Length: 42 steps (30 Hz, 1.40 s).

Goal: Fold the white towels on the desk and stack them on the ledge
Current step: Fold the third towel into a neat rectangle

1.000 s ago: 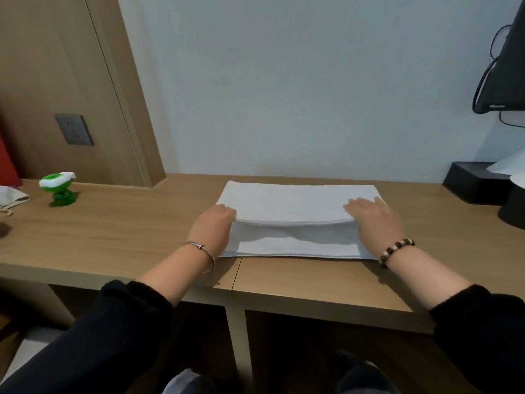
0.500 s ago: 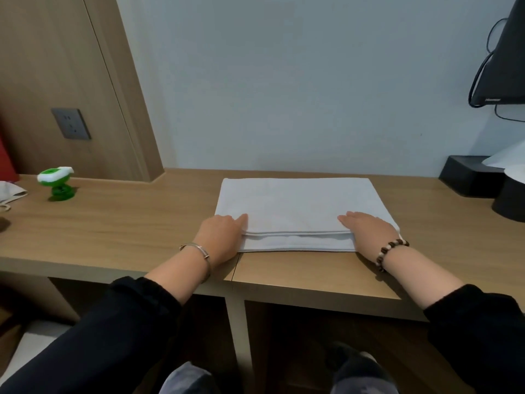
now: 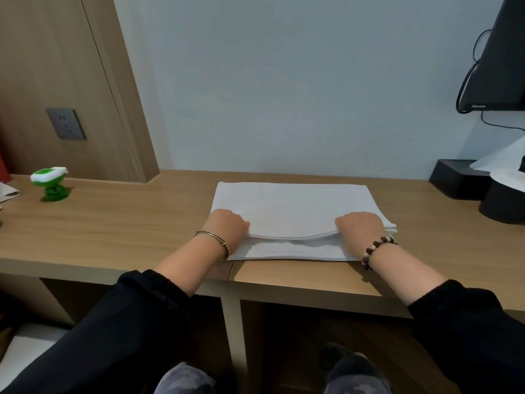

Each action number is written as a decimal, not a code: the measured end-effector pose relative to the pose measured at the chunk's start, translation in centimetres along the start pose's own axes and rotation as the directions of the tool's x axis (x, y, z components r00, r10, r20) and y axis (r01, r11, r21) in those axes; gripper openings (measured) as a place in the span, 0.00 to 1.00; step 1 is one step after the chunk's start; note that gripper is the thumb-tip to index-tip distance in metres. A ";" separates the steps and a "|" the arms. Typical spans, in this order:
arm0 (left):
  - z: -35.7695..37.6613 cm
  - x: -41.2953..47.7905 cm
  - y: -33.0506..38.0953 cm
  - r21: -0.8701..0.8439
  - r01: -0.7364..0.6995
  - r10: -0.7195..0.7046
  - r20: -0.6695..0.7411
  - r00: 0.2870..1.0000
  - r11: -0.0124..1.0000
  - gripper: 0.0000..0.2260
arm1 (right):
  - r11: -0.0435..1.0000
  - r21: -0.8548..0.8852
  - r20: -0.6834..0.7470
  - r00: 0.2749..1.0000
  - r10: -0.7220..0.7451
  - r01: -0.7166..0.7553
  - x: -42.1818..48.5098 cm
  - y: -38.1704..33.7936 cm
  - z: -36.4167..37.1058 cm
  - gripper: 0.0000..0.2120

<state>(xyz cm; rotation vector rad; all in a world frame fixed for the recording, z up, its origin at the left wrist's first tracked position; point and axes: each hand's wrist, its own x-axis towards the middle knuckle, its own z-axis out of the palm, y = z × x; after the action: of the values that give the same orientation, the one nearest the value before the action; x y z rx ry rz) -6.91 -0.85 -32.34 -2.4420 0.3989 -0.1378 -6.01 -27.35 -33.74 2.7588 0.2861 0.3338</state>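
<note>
A white towel (image 3: 292, 206) lies folded on the wooden desk (image 3: 119, 223), its long side running left to right. My left hand (image 3: 227, 227) grips the near left corner of the upper layers with curled fingers. My right hand (image 3: 360, 228) grips the near right corner the same way. Between my hands the upper layers' edge is raised slightly off the bottom layer, which lies flat toward the desk's front edge.
A small green and white gadget (image 3: 51, 182) stands at the desk's left. Black boxes (image 3: 457, 182) with white paper sit at the right, under a black monitor (image 3: 500, 66) with cables. A wall socket (image 3: 66, 123) is on the wooden panel. My knees show below the desk.
My hands went from lying flat on the towel's front fold to curling round its near corners. The upper layers' edge has lifted a little off the bottom layer.
</note>
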 end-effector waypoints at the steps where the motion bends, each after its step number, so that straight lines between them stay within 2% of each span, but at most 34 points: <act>1: 0.1 -0.4 -0.3 -0.011 -0.016 0.016 -0.002 1.000 1.000 0.18 | 1.000 0.002 -0.006 1.000 -0.016 0.016 -0.2 0.0 0.0 0.10; 5: 0.8 -1.4 -1.0 -0.215 -0.032 0.035 0.009 0.999 0.976 0.15 | 0.984 0.155 -0.011 0.996 -0.089 0.090 -0.9 -0.4 0.1 0.11; 8: 0.2 -0.8 0.3 -0.415 -0.152 0.129 -0.085 0.988 0.897 0.21 | 0.890 0.394 0.020 0.966 -0.258 0.230 -1.0 -2.3 0.1 0.27; 10: -0.3 -0.3 1.7 -0.521 -0.174 0.184 -0.033 0.982 0.836 0.27 | 0.869 0.424 0.060 0.950 -0.307 0.254 -1.2 -3.3 0.2 0.34; 12: 0.4 -0.1 2.4 -0.587 -0.130 0.193 0.046 0.980 0.799 0.26 | 0.878 0.421 0.096 0.951 -0.295 0.230 -1.5 -2.9 0.6 0.37; 16: 3.2 -1.3 0.5 -0.587 -0.083 0.140 0.052 0.989 0.805 0.23 | 0.913 0.399 0.180 0.970 -0.165 0.082 -2.2 -0.7 1.6 0.38; 23: 4.7 -3.5 -1.5 -0.615 -0.035 0.110 0.085 0.990 0.788 0.23 | 0.923 0.369 0.286 0.958 -0.005 -0.106 -2.7 0.6 1.9 0.32; 25: 4.9 -4.2 -2.0 -0.696 0.006 0.099 0.111 0.989 0.718 0.23 | 0.918 0.376 0.316 0.949 -0.001 -0.124 -3.0 1.4 1.7 0.29; 27: 4.6 -4.4 -2.5 -0.817 0.086 0.029 0.125 0.992 0.570 0.22 | 0.912 0.394 0.339 0.940 -0.033 -0.110 -3.4 2.2 1.3 0.28; 29: 3.9 -4.2 -3.0 -0.930 0.200 -0.140 0.163 0.977 0.308 0.18 | 0.849 0.514 0.341 0.937 -0.071 -0.123 -3.7 3.0 1.0 0.26; 30: 3.7 -3.9 -3.2 -0.949 0.228 -0.228 0.178 0.957 0.219 0.16 | 0.760 0.629 0.328 0.942 -0.066 -0.166 -3.7 3.5 0.8 0.24; 31: 3.6 -3.4 -3.2 -0.945 0.246 -0.302 0.175 0.937 0.214 0.13 | 0.625 0.751 0.281 0.960 -0.011 -0.213 -3.7 3.9 0.6 0.20; 32: 3.6 -2.8 -3.3 -0.930 0.274 -0.362 0.175 0.916 0.243 0.11 | 0.486 0.838 0.222 0.969 0.110 -0.248 -3.7 4.4 0.4 0.16; 33: 3.6 -2.3 -3.4 -0.907 0.314 -0.408 0.184 0.894 0.280 0.09 | 0.395 0.877 0.177 0.948 0.264 -0.274 -3.6 5.0 0.4 0.13; 35: 3.5 -1.4 -3.6 -0.862 0.398 -0.454 0.232 0.860 0.315 0.12 | 0.394 0.840 0.161 0.864 0.476 -0.373 -3.3 6.4 0.8 0.15; 36: 3.7 -0.9 -3.7 -0.848 0.433 -0.454 0.270 0.849 0.305 0.15 | 0.406 0.803 0.201 0.840 0.503 -0.435 -3.2 6.9 1.0 0.16; 38: 3.9 -0.4 -4.1 -0.826 0.492 -0.444 0.345 0.827 0.275 0.18 | 0.399 0.748 0.328 0.818 0.473 -0.531 -3.0 7.3 1.1 0.16; 42: 4.1 -0.6 -3.8 -0.805 0.523 -0.447 0.372 0.814 0.281 0.08 | 0.357 0.701 0.472 0.776 0.418 -0.618 -2.4 7.5 1.0 0.15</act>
<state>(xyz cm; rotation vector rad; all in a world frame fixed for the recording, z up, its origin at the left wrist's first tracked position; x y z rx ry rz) -5.71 4.58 -33.20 -3.5673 -0.5396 -0.1041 -6.91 -35.17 -32.38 3.7623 -0.7727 0.0008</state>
